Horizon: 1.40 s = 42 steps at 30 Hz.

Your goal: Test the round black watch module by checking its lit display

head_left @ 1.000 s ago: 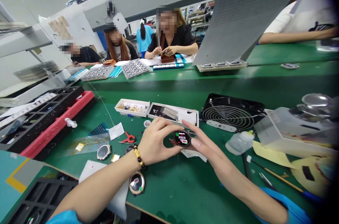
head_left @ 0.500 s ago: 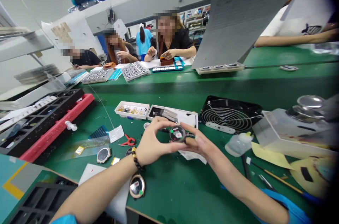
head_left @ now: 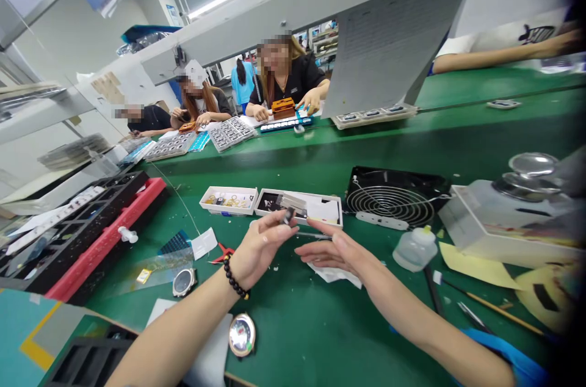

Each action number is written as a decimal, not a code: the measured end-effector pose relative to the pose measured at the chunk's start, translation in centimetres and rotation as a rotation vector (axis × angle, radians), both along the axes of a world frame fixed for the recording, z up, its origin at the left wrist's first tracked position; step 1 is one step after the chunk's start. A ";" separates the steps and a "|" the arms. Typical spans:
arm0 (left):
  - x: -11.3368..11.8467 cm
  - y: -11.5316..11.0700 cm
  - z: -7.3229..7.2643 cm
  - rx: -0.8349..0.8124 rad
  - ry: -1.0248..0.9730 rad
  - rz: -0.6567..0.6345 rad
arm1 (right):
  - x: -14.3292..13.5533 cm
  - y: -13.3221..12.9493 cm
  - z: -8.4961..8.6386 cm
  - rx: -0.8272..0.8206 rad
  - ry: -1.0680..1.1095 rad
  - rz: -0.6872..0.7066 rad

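My left hand (head_left: 263,246) is raised over the green bench and pinches a small dark watch part (head_left: 288,215), seen nearly edge-on. Just to the right is my right hand (head_left: 336,253), its fingers stretched out; a thin metal tool (head_left: 315,235) lies between its thumb and fingers. Below the hands, a white tissue (head_left: 336,276) lies on the bench. A round watch face with a gold rim (head_left: 242,335) rests near the front edge, and another watch piece (head_left: 184,282) sits left of my left wrist.
Two white trays of small parts (head_left: 229,199) (head_left: 329,210) stand behind the hands. A black fan (head_left: 396,198), a squeeze bottle (head_left: 415,248) and a clear box (head_left: 494,228) are at right. A red-edged black rack (head_left: 105,240) is at left. Several people sit across the bench.
My left hand has turned the round watch part from face-on to edge-on. My right hand has come away from it, with its fingers straightened. The camera view has shifted slightly.
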<state>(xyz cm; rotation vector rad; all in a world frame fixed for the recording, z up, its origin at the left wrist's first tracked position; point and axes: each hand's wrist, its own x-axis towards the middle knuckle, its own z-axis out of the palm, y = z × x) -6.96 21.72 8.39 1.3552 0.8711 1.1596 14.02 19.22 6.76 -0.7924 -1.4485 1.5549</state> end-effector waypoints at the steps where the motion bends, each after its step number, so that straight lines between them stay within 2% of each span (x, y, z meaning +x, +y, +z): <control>1: 0.2 -0.2 0.1 0.100 0.111 0.040 | 0.0 0.0 -0.1 -0.010 0.003 -0.007; 5: 0.8 -1.4 0.4 0.572 0.586 0.242 | 0.0 -0.3 0.0 -0.035 -0.030 -0.045; 7: 1.1 -1.9 0.4 0.723 0.686 0.280 | 0.0 -0.5 0.2 -0.034 -0.067 -0.054; 9: 1.2 -2.2 0.2 0.806 0.724 0.278 | -0.2 -0.7 0.4 -0.025 -0.099 -0.037; 17: 1.0 -1.9 -0.1 0.917 0.802 0.299 | -1.0 -0.4 -0.6 0.032 -0.121 0.021; 25: 1.2 -2.0 -0.1 1.091 0.829 0.340 | -1.7 -0.6 -0.9 0.023 -0.145 -0.058; 42: 1.0 -1.9 -0.3 1.038 0.847 0.301 | -1.8 -0.3 -1.7 0.017 -0.195 -0.063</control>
